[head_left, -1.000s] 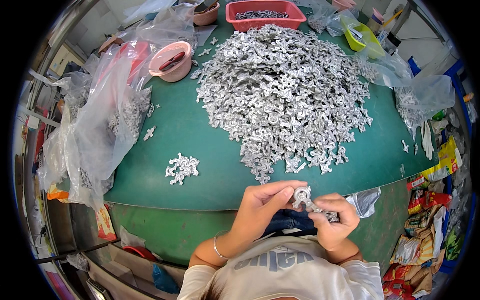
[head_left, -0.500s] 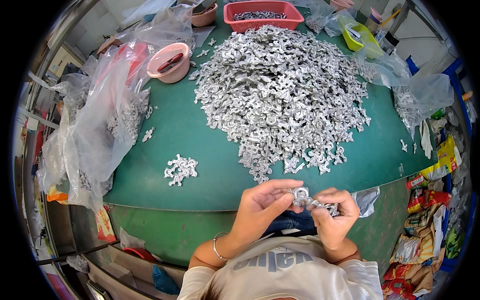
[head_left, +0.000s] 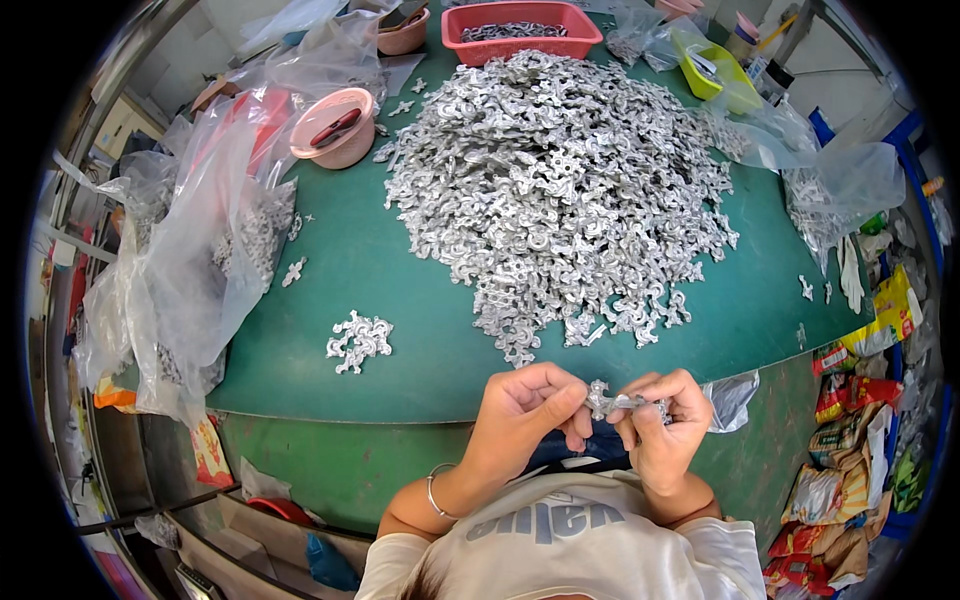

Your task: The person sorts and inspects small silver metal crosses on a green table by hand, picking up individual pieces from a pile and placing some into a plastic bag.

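My left hand (head_left: 528,412) and my right hand (head_left: 664,425) meet just below the near edge of the green table (head_left: 400,300). Together they pinch a small silver cast metal part (head_left: 612,402), the left fingers on its left end, the right fingers wrapped round its right end. A large heap of the same silver parts (head_left: 560,190) covers the table's middle, its near edge just above my hands. A small separate cluster of parts (head_left: 360,340) lies to the left of my left hand.
Clear plastic bags (head_left: 200,250) holding parts hang at the table's left. A pink bowl (head_left: 332,126), a red basket (head_left: 520,22) and a yellow-green scoop (head_left: 715,70) stand at the back. More bags (head_left: 840,190) and packets crowd the right side.
Both hands have shifted slightly and turned the small metal part between the fingers. The heap and the small cluster have not moved.
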Demonstrator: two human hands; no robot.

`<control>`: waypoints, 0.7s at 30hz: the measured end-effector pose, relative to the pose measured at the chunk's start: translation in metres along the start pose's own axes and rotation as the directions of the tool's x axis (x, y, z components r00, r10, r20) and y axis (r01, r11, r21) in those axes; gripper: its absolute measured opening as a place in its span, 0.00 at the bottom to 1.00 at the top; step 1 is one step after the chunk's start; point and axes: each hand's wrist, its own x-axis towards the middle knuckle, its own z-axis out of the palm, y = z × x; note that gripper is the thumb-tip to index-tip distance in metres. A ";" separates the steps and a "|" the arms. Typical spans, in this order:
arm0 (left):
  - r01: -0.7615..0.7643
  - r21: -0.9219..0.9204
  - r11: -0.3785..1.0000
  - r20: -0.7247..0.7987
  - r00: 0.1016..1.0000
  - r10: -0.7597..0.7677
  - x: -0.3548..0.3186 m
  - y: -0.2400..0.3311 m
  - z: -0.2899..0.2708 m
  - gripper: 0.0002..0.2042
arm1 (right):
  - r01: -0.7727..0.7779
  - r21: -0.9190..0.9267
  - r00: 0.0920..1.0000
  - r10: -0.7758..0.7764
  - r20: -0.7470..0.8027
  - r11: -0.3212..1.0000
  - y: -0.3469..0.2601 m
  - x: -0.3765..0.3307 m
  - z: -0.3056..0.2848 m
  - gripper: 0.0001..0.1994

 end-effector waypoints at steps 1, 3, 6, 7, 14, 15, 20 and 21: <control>0.009 -0.009 1.000 0.002 1.000 -0.009 0.000 0.001 0.001 0.10 | -0.002 0.004 1.000 0.002 0.007 1.000 0.001 0.000 -0.001 0.02; 0.031 -0.015 0.999 0.002 1.000 -0.031 0.000 0.002 0.001 0.11 | -0.004 0.008 1.000 0.004 0.013 1.000 0.001 0.000 -0.001 0.02; 0.065 -0.028 0.998 0.003 0.998 -0.065 0.000 0.004 0.002 0.11 | -0.002 0.009 1.000 0.001 0.027 1.000 0.000 0.001 0.000 0.02; 0.077 -0.035 0.996 0.004 0.997 -0.077 0.000 0.005 0.002 0.11 | -0.015 0.022 1.000 0.015 0.023 1.000 0.000 0.002 0.001 0.02; 0.120 -0.085 0.989 0.016 0.993 -0.120 0.001 0.004 0.000 0.11 | -0.021 0.048 0.999 0.019 0.035 0.999 0.001 0.003 0.001 0.03; 0.130 -0.119 0.984 0.030 0.991 -0.127 0.000 0.004 -0.001 0.11 | -0.021 0.048 0.999 0.019 0.036 0.999 0.001 0.003 0.001 0.03; 0.151 -0.175 0.973 0.065 0.988 -0.141 0.001 0.003 -0.002 0.10 | -0.021 0.060 1.000 0.020 0.010 0.998 0.002 0.004 0.003 0.04; 0.155 -0.191 0.969 0.066 0.987 -0.145 0.001 0.002 -0.002 0.11 | -0.021 0.060 1.000 0.021 0.010 0.998 0.003 0.004 0.002 0.04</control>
